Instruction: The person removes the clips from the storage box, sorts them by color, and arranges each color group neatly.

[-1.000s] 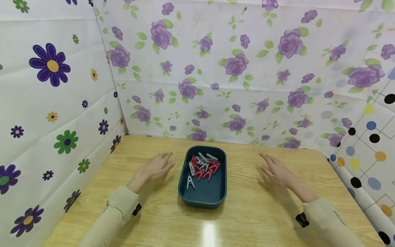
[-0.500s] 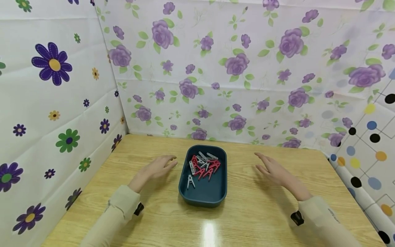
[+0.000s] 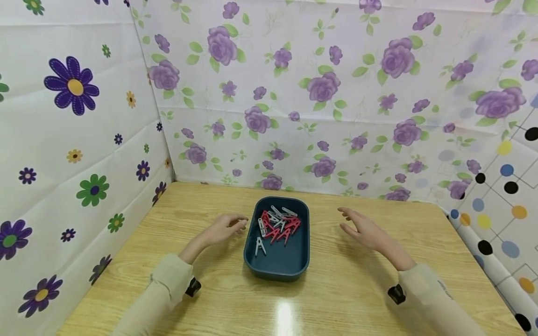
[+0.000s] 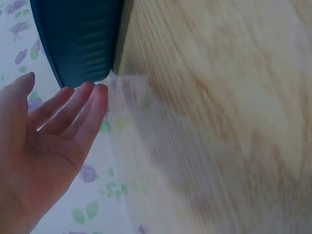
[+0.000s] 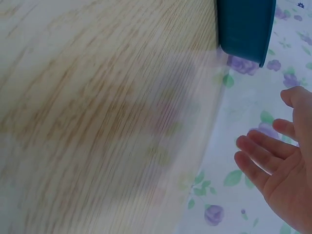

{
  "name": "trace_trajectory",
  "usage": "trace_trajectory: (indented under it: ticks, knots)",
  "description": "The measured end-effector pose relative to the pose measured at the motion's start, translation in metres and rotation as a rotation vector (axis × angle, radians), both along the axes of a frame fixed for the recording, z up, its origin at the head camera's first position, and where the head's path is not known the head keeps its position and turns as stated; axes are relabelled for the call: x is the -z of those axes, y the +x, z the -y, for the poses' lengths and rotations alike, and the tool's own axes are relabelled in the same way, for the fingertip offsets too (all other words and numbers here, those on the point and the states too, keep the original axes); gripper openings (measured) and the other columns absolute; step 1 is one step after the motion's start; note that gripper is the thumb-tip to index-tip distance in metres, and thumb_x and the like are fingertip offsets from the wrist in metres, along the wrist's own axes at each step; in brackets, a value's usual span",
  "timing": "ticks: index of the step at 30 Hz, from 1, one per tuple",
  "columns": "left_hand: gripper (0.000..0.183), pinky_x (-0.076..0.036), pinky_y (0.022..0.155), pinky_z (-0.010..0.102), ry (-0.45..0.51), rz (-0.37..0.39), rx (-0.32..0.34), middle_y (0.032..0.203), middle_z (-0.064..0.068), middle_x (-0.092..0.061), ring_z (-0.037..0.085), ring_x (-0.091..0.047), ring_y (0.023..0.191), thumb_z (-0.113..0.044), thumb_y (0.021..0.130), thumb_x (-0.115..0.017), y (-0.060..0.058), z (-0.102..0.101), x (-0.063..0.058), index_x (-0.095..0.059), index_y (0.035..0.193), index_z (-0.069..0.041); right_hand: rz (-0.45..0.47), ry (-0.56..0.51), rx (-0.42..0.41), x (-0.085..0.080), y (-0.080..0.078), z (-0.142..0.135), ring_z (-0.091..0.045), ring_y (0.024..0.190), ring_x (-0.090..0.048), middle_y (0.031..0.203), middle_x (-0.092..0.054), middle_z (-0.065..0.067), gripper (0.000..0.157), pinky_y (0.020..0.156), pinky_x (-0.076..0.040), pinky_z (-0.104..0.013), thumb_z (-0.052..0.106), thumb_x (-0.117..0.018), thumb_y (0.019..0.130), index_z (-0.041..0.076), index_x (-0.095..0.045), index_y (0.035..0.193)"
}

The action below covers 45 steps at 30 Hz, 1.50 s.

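A dark teal plastic tray point(image 3: 277, 271) stands near the middle of the wooden table in the head view. Inside it, several red clothespins point(image 3: 286, 236) and grey clothespins point(image 3: 260, 246) lie jumbled, mostly toward the far end. My left hand point(image 3: 222, 229) is just left of the tray, fingertips close to its rim, holding nothing. In the left wrist view its loosely bent fingers point(image 4: 73, 109) overlap the tray's side wall point(image 4: 80, 39). My right hand point(image 3: 364, 230) hovers right of the tray, a hand's width or so away, fingers relaxed and nothing in them.
The light wooden table point(image 3: 336, 298) carries the tray. A rose-patterned cloth point(image 3: 302, 93) hangs along the back edge, a daisy-patterned cloth point(image 3: 96, 140) on the left and a dotted cloth point(image 3: 504, 205) on the right. Both sleeves point(image 3: 172, 275) have dark straps below them.
Both hands have moved inward toward the tray, the left reaching close to its rim. The tray and clothespins stay as they were; the head view has shifted slightly.
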<state>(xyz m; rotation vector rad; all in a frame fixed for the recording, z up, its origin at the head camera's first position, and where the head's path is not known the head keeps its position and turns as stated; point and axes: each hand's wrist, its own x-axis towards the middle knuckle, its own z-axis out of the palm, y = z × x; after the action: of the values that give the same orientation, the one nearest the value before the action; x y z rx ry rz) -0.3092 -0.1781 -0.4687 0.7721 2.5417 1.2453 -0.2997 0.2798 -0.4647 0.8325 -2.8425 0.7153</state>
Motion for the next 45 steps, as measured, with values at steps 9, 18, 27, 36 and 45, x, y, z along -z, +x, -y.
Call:
trace_trajectory:
  ticks: [9, 18, 27, 36, 45]
  knots:
    - [0.042, -0.059, 0.071, 0.043, 0.121, 0.125, -0.007, 0.105, 0.023, -0.067, 0.031, -0.069, 0.084, -0.023, 0.102, -0.051, 0.005, -0.009, 0.000, -0.051, 0.133, 0.005, -0.021, -0.019, -0.028, 0.003, -0.001, 0.005, -0.035, 0.108, -0.062, 0.128, -0.058, -0.023, 0.044, 0.087, -0.052, -0.050, 0.023, -0.053, 0.101, 0.004, -0.044, 0.140]
    - [0.046, -0.059, 0.071, 0.041, 0.193, 0.247, -0.106, 0.102, 0.029, -0.064, 0.018, -0.066, 0.074, -0.022, 0.097, -0.059, 0.009, -0.020, 0.001, -0.049, 0.134, 0.005, -0.046, -0.032, -0.007, 0.001, -0.004, 0.016, -0.022, 0.093, -0.067, 0.111, -0.068, -0.017, 0.031, 0.076, -0.057, -0.035, 0.017, -0.054, 0.100, 0.003, -0.057, 0.127]
    - [0.040, -0.059, 0.071, 0.042, 0.213, 0.316, -0.194, 0.107, 0.030, -0.063, 0.020, -0.066, 0.075, -0.015, 0.098, -0.057, 0.014, -0.027, -0.002, -0.049, 0.132, 0.004, -0.090, -0.022, 0.006, -0.003, -0.003, 0.028, -0.015, 0.081, -0.067, 0.100, -0.071, -0.007, 0.021, 0.069, -0.056, -0.028, 0.015, -0.057, 0.098, 0.006, -0.066, 0.114]
    - [0.037, -0.056, 0.064, 0.034, 0.220, 0.409, -0.276, 0.097, 0.020, -0.063, 0.013, -0.056, 0.065, -0.012, 0.099, -0.055, 0.014, -0.033, -0.008, -0.046, 0.133, 0.002, -0.076, -0.064, -0.006, -0.007, -0.003, 0.038, -0.016, 0.080, -0.067, 0.102, -0.072, -0.010, 0.020, 0.069, -0.056, -0.030, 0.015, -0.057, 0.098, 0.008, -0.067, 0.114]
    - [0.032, -0.052, 0.064, 0.032, 0.235, 0.480, -0.278, 0.086, 0.009, -0.059, 0.013, -0.053, 0.065, -0.013, 0.100, -0.053, 0.015, -0.035, -0.011, -0.045, 0.127, 0.003, -0.050, -0.094, 0.004, -0.014, 0.000, 0.053, -0.016, 0.084, -0.068, 0.104, -0.071, -0.009, 0.021, 0.072, -0.057, -0.030, 0.016, -0.055, 0.099, 0.008, -0.067, 0.114]
